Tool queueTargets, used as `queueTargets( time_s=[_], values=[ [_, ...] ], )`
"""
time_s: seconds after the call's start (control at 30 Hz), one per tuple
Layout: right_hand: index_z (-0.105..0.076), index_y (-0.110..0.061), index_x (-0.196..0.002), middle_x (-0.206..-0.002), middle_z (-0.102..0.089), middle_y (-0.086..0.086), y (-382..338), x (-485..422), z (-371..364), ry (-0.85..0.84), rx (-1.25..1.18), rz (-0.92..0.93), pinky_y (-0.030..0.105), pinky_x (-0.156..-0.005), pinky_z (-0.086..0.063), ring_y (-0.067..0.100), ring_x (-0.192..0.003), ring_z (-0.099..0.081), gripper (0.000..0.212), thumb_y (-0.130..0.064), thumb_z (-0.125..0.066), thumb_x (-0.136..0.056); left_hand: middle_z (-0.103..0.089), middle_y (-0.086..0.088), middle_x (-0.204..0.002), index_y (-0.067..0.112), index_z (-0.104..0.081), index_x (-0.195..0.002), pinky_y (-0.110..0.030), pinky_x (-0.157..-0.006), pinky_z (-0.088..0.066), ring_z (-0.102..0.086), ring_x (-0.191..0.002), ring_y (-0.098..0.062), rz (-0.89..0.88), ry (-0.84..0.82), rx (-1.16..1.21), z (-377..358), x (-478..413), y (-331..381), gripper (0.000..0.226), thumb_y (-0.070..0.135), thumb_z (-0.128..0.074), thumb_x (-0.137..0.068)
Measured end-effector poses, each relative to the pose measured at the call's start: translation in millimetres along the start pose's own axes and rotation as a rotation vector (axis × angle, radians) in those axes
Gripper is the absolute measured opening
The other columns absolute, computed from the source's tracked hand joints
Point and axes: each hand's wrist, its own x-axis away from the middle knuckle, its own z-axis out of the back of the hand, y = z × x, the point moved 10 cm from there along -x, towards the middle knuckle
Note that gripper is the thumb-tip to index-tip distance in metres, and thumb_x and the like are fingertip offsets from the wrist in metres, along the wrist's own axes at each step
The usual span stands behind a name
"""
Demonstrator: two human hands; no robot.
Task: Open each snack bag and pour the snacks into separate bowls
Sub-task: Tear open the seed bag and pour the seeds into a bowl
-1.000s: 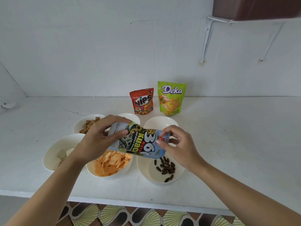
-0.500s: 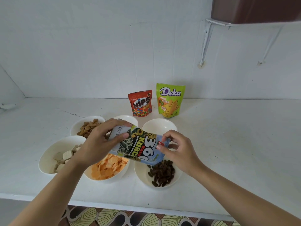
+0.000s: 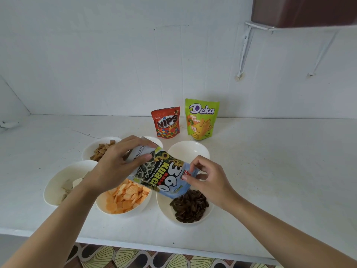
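I hold a blue sunflower-seed bag (image 3: 164, 175) tilted mouth-down over a white bowl (image 3: 164, 207) holding a heap of dark seeds (image 3: 190, 206). My left hand (image 3: 116, 167) grips the bag's raised bottom end. My right hand (image 3: 206, 178) pinches its lower open end. Near the bowl stand others: orange chips (image 3: 125, 198), pale cubes (image 3: 56, 182), brown squares (image 3: 102, 150), an empty bowl (image 3: 188, 150), and one (image 3: 154, 141) mostly hidden behind my left hand. Two sealed bags stand upright at the back: red Nips (image 3: 167, 122) and green Deka (image 3: 201, 118).
The white counter (image 3: 270, 171) runs to a white wall behind, with its front edge near me. Patterned floor shows below the edge. A bracket and a brown shelf hang at the upper right.
The heap of dark seeds in the bowl has grown from a few to a full pile. Both hands keep the bag tilted over it, almost in the same place.
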Motion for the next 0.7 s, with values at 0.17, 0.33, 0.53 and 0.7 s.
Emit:
queueTargets(
  time_s=[0.17,0.33,0.53,0.7],
  values=[
    [-0.055,-0.017,-0.083,-0.089,-0.068,0.0,-2,1,0,0.017,0.008,0.012,0.042,-0.075,-0.063,0.017,-0.101,-0.069,0.025,-0.011,-0.079,-0.084,-0.066,0.009,-0.114,0.025,-0.069,-0.113,-0.034,-0.068,-0.064,-0.066,-0.111,-0.017,-0.04,0.01,-0.062,2,-2,10,0.022,0.017,-0.065,-0.093],
    [-0.053,-0.02,-0.079,-0.085,-0.067,-0.003,-3,0,-1,-0.001,0.038,0.013,0.04,-0.074,-0.063,0.015,-0.098,-0.069,0.029,-0.011,-0.08,-0.083,-0.066,0.013,-0.115,0.027,-0.07,-0.115,-0.031,-0.069,-0.063,-0.065,-0.111,-0.014,-0.049,0.01,-0.123,3,-5,17,0.023,0.021,-0.067,-0.093],
    [-0.048,-0.022,-0.075,-0.083,-0.066,-0.003,2,1,0,0.002,0.069,-0.01,0.041,-0.074,-0.063,0.013,-0.1,-0.069,0.036,-0.011,-0.081,-0.082,-0.066,0.011,-0.112,0.029,-0.071,-0.115,-0.033,-0.069,-0.062,-0.066,-0.109,-0.014,-0.125,-0.031,-0.199,-3,-12,33,0.024,0.024,-0.068,-0.092],
    [-0.046,-0.019,-0.075,-0.075,-0.061,-0.02,1,2,5,0.026,0.076,0.002,0.026,-0.07,-0.057,0.0,-0.086,-0.065,0.036,-0.01,-0.08,-0.083,-0.067,0.015,-0.115,0.025,-0.071,-0.118,-0.026,-0.077,-0.06,-0.065,-0.112,-0.012,-0.197,-0.029,-0.244,-7,-16,45,0.025,0.023,-0.069,-0.093]
  ],
)
